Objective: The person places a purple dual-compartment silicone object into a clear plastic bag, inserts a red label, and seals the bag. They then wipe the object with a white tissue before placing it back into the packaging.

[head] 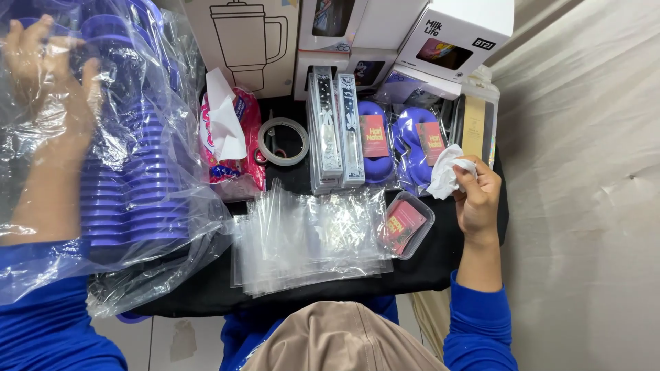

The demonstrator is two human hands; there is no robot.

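Tissue point(445, 173) sits pinched in your right hand point(478, 199) at three o'clock; your left hand point(48, 89), fingers spread, reaches inside the bag of purple cups point(130, 185) at nine.

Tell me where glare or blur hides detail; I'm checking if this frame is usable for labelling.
Head view: glare streaks the clear plastic bag over the stacked purple cups, veiling the left hand; the pile of clear sleeves glints too; the right hand holding a white tissue is sharp; lighting is even, with soft shadows.
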